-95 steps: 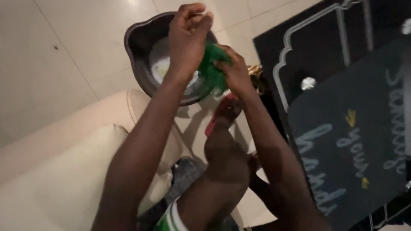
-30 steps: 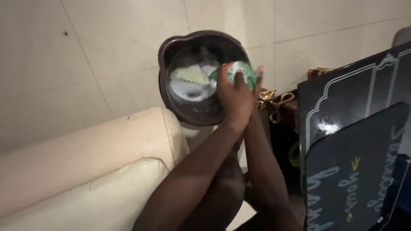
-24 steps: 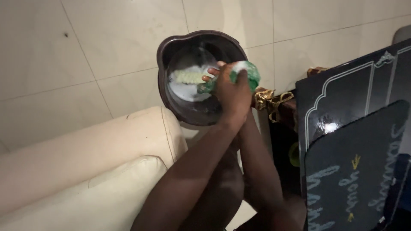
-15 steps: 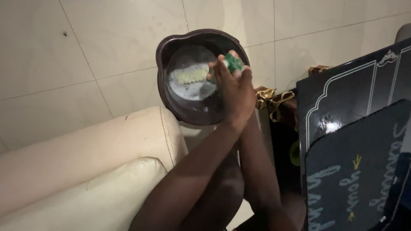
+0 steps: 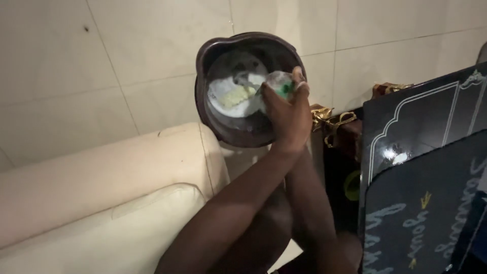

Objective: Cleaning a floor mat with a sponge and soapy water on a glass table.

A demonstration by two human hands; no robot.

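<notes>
- Since the earlier frame the green wad [image 5: 285, 87] has sunk deeper into the left hand [image 5: 287, 112], clamped over the dark bin [image 5: 213, 119].
- The right hand is hidden behind; its grip cannot be told.

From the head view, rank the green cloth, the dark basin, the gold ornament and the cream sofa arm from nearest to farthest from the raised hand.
The raised hand could be either; it covers the other.
1. Green cloth: gripped at the fingertips.
2. Dark basin: directly under the hand, on the floor.
3. Gold ornament: just right of the wrist.
4. Cream sofa arm: lower left, farthest.
</notes>
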